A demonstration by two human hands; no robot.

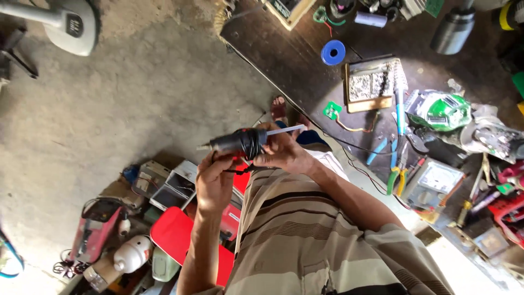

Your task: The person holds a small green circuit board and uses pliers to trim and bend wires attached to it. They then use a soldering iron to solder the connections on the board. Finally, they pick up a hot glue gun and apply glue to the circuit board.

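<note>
Both hands clasp a black cylindrical device (pixel 237 143) clear of the cluttered workbench (pixel 305 71). The left hand (pixel 214 183) grips it from seven o'clock, steadying it; the right hand (pixel 284 153), at three o'clock, grasps its ribbed end beside a thin white rod (pixel 285 130).

Multimeter (pixel 435 180): grey boxy meter with a pale rectangular dial face, lying on the dark workbench (pixel 284 49) at right, just beside the green-handled pliers (pixel 394 180). Fan base (pixel 71 27): grey, top left on the floor, bearing a small dark rectangular control panel. No packages or signs can be told apart.
</note>
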